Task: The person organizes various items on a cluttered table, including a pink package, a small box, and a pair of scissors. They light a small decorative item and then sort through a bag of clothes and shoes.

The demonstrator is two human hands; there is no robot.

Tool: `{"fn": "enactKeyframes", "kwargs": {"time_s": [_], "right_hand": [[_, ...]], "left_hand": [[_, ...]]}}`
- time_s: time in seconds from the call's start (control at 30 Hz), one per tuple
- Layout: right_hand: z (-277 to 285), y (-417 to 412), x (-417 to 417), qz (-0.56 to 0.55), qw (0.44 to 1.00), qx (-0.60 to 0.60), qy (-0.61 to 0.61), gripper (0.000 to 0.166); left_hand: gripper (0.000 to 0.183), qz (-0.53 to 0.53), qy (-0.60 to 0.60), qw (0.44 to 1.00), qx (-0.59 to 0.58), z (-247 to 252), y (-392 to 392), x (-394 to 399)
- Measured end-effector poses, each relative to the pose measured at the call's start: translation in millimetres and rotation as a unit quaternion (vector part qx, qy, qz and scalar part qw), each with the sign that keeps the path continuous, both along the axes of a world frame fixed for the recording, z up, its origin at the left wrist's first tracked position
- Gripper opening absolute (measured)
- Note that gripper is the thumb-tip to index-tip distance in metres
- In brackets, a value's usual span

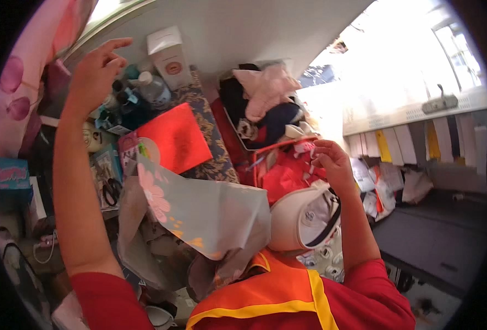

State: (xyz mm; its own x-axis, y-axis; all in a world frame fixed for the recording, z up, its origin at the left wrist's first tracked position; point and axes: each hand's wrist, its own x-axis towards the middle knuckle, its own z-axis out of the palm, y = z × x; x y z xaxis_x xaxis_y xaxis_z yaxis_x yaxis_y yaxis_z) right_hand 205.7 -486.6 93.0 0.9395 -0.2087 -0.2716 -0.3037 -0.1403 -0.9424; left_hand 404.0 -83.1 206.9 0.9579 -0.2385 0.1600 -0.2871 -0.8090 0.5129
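Observation:
My left hand (95,80) is raised at the upper left with nothing in it. Its index finger points out and the others are partly curled, above a group of bottles. A clear plastic bottle (156,90) with a white cap stands close by. On the right, the fingertips of my right hand (335,163) pinch a small pink-and-white patterned item (304,147) at the edge of a red-rimmed container (256,169). Red fabric (282,175) fills that container. Below my right hand is a white sun visor (286,227) with a dark inner band.
A bright red square sheet (175,138) lies on a dark patterned cloth (218,165) beside a white box (171,57). Black-handled scissors (111,192) are at left. A grey flower-printed sheet (214,214) hangs before me. Folded clothes (264,90) fill a bin at the back.

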Motion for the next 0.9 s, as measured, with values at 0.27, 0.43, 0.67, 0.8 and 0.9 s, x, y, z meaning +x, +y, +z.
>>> {"fn": "enactKeyframes", "kwargs": {"time_s": [0.27,0.43,0.67,0.8,0.9], "right_hand": [[14.7,-54.3,-99.4,-0.079,0.996,-0.052,0.008,0.027],[7.7,-71.9,-171.5,-0.085,0.975,-0.2,0.048,0.026],[-6.1,-57.2,-209.9,0.216,0.934,-0.271,0.084,0.044],[-26.7,-56.0,-216.7,0.334,0.881,-0.32,0.097,0.038],[-37.1,-61.8,-212.9,0.366,0.86,-0.346,0.077,0.027]], "left_hand": [[0.03,-0.07,0.049,0.996,0.025,53.9,-40.7,-89.3],[0.032,-0.113,0.032,0.992,0.037,59.7,-52.7,-117.8],[0.029,-0.042,0.066,0.996,-0.031,82.0,-98.1,-224.6],[0.027,0.012,0.062,0.997,-0.038,65.4,-119.9,-289.7],[0.026,0.106,0.096,0.988,-0.049,61.3,-131.9,-339.6]]}}
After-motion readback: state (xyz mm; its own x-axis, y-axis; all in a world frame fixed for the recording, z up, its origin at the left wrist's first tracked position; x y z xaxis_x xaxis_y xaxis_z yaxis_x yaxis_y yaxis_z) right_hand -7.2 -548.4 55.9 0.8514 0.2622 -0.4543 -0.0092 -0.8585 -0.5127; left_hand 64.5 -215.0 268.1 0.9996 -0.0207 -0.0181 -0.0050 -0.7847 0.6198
